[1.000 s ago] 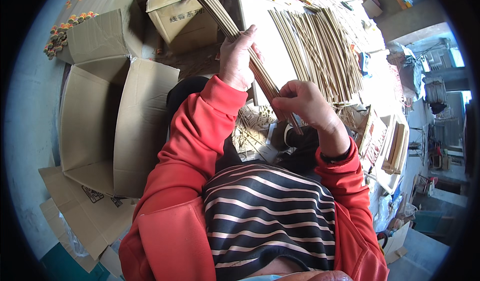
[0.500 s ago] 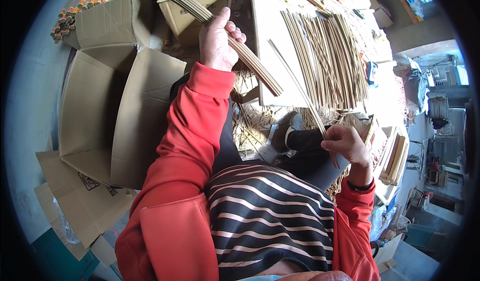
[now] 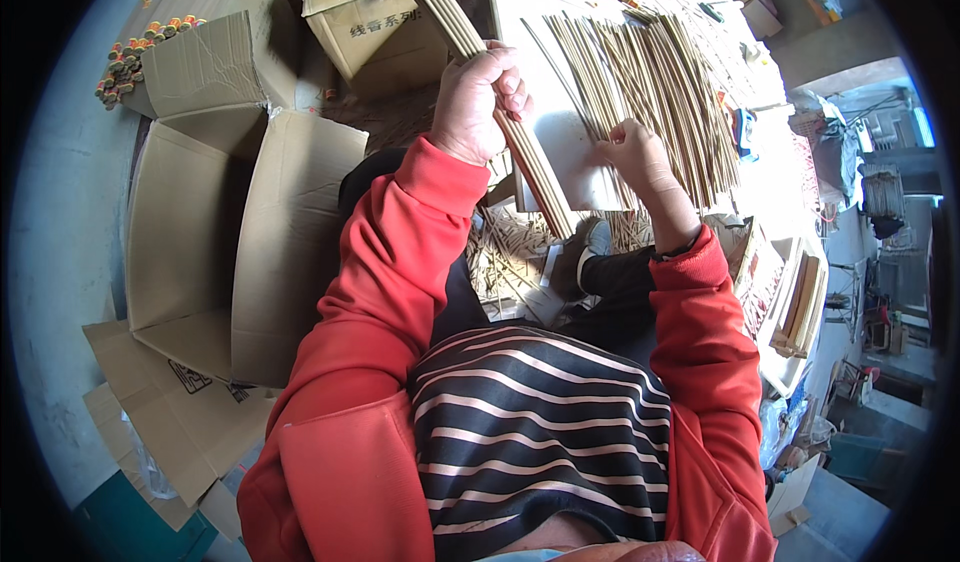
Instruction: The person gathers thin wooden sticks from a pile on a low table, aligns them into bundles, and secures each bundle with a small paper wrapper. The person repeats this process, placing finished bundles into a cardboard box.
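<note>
My left hand [image 3: 476, 104] is closed around a bundle of thin brown incense sticks [image 3: 538, 177], held slanting over the table's near left corner. At the left side of a wide row of loose incense sticks [image 3: 680, 112] is my right hand [image 3: 642, 164], its thumb and fingers pinched together. A slanting incense stick [image 3: 551, 60] runs into that pinch from the far side. The fingers hide how many sticks it grips. The row lies on a white tabletop [image 3: 515, 37], the sticks roughly side by side and pointing away from me.
To my left stands an open cardboard box [image 3: 300, 212], with capped tubes [image 3: 130, 62] stacked beyond it. Another carton [image 3: 385, 42] sits beside the table. Broken sticks [image 3: 510, 262] litter the floor near my shoe [image 3: 583, 257]. Wooden strips [image 3: 797, 312] lie in a tray at right.
My right hand has moved up and left from beyond the table's near edge to the row's left side. My left hand has shifted right and slightly nearer, its bundle now steeper.
</note>
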Action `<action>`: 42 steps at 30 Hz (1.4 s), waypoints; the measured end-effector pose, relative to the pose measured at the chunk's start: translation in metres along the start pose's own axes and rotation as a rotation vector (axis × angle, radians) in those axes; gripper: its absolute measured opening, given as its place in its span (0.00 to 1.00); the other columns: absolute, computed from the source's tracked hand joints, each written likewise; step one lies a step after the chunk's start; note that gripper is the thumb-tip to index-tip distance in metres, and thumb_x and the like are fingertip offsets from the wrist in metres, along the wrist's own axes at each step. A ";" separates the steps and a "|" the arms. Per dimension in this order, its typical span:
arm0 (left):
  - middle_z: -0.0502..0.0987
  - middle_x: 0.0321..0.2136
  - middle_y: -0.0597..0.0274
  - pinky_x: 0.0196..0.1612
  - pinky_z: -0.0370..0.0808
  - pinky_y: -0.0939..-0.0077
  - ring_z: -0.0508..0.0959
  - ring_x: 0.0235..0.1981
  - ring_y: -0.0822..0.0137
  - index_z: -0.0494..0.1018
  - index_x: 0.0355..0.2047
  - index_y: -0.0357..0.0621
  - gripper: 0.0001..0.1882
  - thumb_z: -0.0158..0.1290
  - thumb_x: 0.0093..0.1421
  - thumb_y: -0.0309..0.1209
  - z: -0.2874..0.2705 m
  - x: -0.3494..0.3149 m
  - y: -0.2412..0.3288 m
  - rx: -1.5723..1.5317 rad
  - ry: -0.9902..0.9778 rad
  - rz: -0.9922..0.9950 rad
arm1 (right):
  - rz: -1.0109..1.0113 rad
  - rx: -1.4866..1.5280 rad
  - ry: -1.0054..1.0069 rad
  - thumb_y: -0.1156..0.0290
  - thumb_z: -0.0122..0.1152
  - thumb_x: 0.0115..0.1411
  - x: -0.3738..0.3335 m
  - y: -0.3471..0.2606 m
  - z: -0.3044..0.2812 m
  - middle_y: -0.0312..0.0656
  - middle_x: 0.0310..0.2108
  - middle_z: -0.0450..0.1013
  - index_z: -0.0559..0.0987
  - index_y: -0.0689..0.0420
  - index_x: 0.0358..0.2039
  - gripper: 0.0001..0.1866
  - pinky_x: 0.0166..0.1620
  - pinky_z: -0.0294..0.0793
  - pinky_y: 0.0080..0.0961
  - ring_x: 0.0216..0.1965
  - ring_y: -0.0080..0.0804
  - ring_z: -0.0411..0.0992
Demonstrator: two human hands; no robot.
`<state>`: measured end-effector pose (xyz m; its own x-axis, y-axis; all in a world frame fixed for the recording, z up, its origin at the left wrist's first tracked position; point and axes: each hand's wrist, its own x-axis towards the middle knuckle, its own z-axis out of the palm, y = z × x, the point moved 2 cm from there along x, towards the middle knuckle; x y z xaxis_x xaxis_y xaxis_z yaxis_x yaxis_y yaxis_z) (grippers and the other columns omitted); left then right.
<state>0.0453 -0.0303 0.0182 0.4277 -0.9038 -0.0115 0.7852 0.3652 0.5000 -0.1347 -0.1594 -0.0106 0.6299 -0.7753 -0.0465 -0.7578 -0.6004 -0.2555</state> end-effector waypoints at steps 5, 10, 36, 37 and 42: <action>0.61 0.12 0.73 0.16 0.60 0.82 0.61 0.12 0.78 0.66 0.24 0.47 0.04 0.49 0.54 0.28 0.001 -0.002 -0.006 -0.042 -0.060 -0.012 | -0.116 0.545 0.063 0.56 0.55 0.56 -0.036 -0.061 -0.033 0.44 0.27 0.74 0.74 0.63 0.31 0.18 0.36 0.72 0.28 0.33 0.33 0.72; 0.60 0.12 0.73 0.16 0.61 0.82 0.60 0.12 0.78 0.66 0.25 0.46 0.03 0.49 0.54 0.29 0.013 -0.008 -0.018 -0.144 -0.215 -0.139 | 0.136 1.589 -0.901 0.64 0.58 0.56 -0.076 -0.097 -0.009 0.34 0.15 0.68 0.72 0.61 0.27 0.12 0.15 0.66 0.14 0.11 0.21 0.65; 0.63 0.14 0.72 0.21 0.62 0.80 0.64 0.16 0.75 0.66 0.22 0.49 0.07 0.52 0.55 0.31 -0.003 -0.004 -0.011 0.012 0.087 0.013 | -0.107 0.270 -0.054 0.63 0.54 0.53 -0.085 -0.092 -0.003 0.56 0.20 0.70 0.68 0.64 0.26 0.15 0.30 0.70 0.42 0.26 0.55 0.70; 0.62 0.14 0.72 0.21 0.62 0.81 0.63 0.16 0.76 0.66 0.23 0.49 0.07 0.52 0.55 0.31 -0.004 -0.004 -0.011 -0.009 0.083 0.010 | -0.111 0.274 -0.046 0.63 0.55 0.53 -0.085 -0.091 -0.002 0.56 0.20 0.70 0.68 0.64 0.25 0.15 0.30 0.70 0.41 0.25 0.54 0.71; 0.62 0.13 0.70 0.18 0.61 0.79 0.63 0.13 0.74 0.65 0.23 0.48 0.07 0.51 0.54 0.29 -0.004 -0.003 -0.009 -0.065 0.065 0.015 | -0.112 0.414 -0.104 0.63 0.57 0.52 -0.084 -0.091 0.000 0.57 0.19 0.70 0.68 0.64 0.24 0.16 0.29 0.70 0.39 0.25 0.54 0.71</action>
<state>0.0385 -0.0304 0.0100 0.4660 -0.8827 -0.0617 0.8051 0.3940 0.4435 -0.1190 -0.0395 0.0170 0.7340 -0.6733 -0.0884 -0.5654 -0.5339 -0.6287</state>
